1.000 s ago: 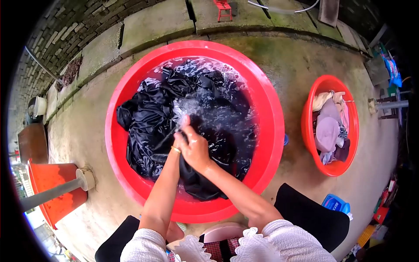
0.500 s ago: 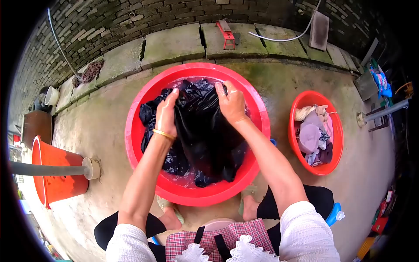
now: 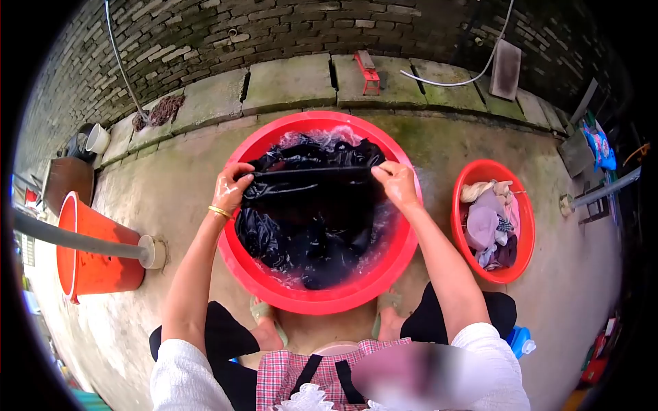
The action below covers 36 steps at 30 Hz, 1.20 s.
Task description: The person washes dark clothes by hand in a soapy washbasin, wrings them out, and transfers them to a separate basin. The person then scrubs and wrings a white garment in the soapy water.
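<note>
A large red basin [image 3: 322, 305] holds water and dark wet laundry. Stretched across it is a black garment [image 3: 312, 183], its upper edge pulled taut and its lower part hanging into the water. My left hand [image 3: 232, 185], with a gold bangle at the wrist, pinches the left end of that edge. The right end is pinched by my right hand [image 3: 399, 183]. More dark wet cloth [image 3: 257, 236] lies in the basin on the left. What kind of garment it is, I cannot tell.
To the right stands a smaller red-orange basin [image 3: 526, 240] with pale and purple clothes [image 3: 485, 219]. An orange bucket [image 3: 103, 264] is at left, behind a grey pole [image 3: 82, 241]. By the brick wall are a small red stool [image 3: 368, 72] and a white hose [image 3: 452, 83].
My hands have moved apart, drawing the black garment's edge out sideways. Before, they held it bunched closer together above the basin. The view has shifted slightly.
</note>
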Available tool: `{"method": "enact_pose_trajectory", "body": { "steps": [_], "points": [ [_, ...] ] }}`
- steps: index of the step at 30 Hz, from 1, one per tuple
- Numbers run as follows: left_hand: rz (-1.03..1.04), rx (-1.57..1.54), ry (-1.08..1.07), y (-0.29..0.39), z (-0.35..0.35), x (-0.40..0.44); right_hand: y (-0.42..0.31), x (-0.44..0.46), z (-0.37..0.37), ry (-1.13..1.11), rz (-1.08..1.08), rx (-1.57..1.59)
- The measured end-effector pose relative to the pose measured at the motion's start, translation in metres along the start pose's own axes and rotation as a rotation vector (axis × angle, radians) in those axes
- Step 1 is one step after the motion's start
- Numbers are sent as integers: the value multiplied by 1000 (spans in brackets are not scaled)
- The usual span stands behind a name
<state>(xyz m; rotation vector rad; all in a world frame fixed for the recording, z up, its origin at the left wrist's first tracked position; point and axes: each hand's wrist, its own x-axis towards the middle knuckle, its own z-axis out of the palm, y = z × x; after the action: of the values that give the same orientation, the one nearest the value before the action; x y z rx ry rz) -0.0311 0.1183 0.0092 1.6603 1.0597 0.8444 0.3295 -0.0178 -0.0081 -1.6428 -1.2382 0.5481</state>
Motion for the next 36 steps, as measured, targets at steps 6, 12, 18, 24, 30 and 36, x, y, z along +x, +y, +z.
{"method": "enact_pose_trajectory", "body": {
  "steps": [6,12,18,24,30,36],
  "points": [
    [-18,684,-438,-79,-20,-113,67,-146,57,-440,20,-203],
    [-360,1080,-1272,-105,-8,-146,64,-175,78,-1202,105,-298],
    [276,1068,-650,-93,50,-57,55,-80,102,-543,40,-366],
    [447,1239,-868,-98,132,24,60,-5,133,-1092,-421,-883],
    [262,1473,-1115,-92,90,16,74,-1,76,-1370,-529,-1215],
    [557,1369,-1052,-45,5,-36,48,-68,13,-1413,-906,-883]
  ]
}}
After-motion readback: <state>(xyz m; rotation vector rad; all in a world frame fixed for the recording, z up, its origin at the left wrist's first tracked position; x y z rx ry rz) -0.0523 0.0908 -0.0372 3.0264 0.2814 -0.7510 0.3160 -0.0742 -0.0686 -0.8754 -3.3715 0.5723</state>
